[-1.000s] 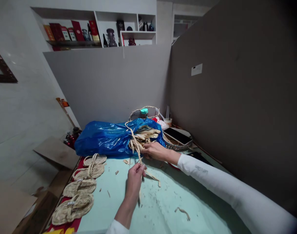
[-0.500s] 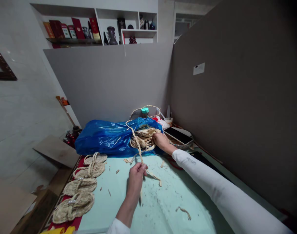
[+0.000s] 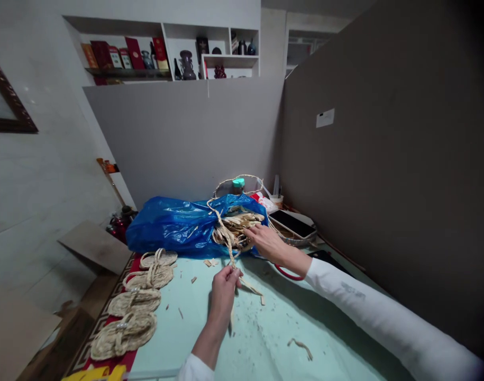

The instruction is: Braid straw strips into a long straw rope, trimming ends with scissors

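My left hand is closed in a pinch on a braided straw rope, just above the light green tabletop. Loose straw ends stick out below its fingers. From the pinch the braid runs up over a blue plastic bag and loops round behind it. Flat dry straw strips spill from the bag's mouth. At the right side of these strips is my right hand, its fingers stretched out and apart, the tips touching the straw. Whether a strip lies between them is hard to see.
Several woven straw sandals line the left edge on a red cloth. A phone rests on a round tray at right, near a red loop. Behind the bag stands a green-lidded jar. Grey partitions enclose the table's back and right.
My right hand has drawn slightly back toward me and its fingers look straighter at the straw. My left hand keeps its pinch on the braid. The view has shifted a little.
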Available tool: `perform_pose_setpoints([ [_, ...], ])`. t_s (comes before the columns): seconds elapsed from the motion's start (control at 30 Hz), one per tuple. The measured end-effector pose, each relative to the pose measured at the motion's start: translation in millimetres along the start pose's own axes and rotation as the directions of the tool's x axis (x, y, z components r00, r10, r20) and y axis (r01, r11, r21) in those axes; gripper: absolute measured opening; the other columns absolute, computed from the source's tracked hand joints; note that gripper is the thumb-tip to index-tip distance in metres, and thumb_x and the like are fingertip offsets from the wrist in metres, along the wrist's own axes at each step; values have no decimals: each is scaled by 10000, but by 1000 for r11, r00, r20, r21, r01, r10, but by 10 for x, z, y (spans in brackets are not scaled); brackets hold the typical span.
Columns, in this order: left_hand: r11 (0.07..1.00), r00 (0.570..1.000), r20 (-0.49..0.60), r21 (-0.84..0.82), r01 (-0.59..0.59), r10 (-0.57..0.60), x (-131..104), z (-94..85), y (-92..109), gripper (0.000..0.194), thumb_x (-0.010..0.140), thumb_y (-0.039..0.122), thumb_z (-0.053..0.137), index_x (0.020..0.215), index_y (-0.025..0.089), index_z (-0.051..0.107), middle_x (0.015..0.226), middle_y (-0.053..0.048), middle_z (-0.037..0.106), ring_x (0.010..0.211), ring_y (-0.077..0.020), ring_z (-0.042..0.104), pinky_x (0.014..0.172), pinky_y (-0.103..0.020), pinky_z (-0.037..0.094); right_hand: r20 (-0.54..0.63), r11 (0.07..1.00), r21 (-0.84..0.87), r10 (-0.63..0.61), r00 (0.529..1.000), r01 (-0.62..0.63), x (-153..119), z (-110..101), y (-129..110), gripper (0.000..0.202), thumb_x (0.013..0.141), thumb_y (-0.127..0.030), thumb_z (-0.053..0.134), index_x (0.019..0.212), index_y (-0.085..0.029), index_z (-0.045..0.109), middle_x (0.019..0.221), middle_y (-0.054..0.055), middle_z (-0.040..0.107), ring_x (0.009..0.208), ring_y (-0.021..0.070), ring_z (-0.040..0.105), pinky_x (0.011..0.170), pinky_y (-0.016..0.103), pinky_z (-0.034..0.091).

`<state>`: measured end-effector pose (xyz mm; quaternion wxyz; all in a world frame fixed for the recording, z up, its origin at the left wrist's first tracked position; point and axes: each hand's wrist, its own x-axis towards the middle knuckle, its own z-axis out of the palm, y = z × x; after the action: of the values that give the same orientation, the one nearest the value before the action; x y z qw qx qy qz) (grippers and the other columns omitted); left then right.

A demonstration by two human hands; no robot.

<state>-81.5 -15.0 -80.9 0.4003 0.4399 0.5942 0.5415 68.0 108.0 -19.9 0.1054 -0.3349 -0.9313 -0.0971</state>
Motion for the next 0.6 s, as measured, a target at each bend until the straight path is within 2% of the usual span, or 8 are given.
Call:
perform_pose_setpoints([
  [0.13,1000,1000,-7,8,-14,15,-2,7,11,321,744,473,573,642,169,554,512,42,466,448,-85,347,448,-219,237,-18,987,12,-162,987,163,10,91,-270,202,878,-222,529,1026,-132,633,1031,161,617,1031,288,521,858,391,390],
  [0.23,1000,1000,-16,11,-18,18,3,9,18,318,736,480,561,641,177,544,514,42,462,459,-92,358,455,-221,244,18,978,57,-201,979,200,85,229,-385,149,872,-184,528,920,-137,661,1000,135,637,899,226,581,747,315,403],
  [0.37,1000,1000,-23,21,-11,11,11,9,18,295,737,462,544,646,181,552,509,37,466,455,-101,359,462,-230,247,-5,991,88,-97,995,97,205,292,-349,150,877,-193,515,910,-159,658,978,98,661,708,163,604,600,258,371],
  [0.5,1000,1000,-28,29,-11,12,14,18,9,284,741,444,539,636,181,566,493,34,464,457,-106,352,481,-237,262,-85,987,111,129,988,-119,365,290,-217,265,948,-189,370,1046,-140,611,969,118,672,822,201,629,651,257,392],
  [0.6,999,999,-32,29,-13,14,15,28,-3,283,750,442,530,640,183,567,500,31,474,470,-109,368,492,-238,275,-86,973,131,201,976,-188,501,368,-217,295,941,-166,354,1114,-115,587,986,141,682,859,225,635,687,277,418],
])
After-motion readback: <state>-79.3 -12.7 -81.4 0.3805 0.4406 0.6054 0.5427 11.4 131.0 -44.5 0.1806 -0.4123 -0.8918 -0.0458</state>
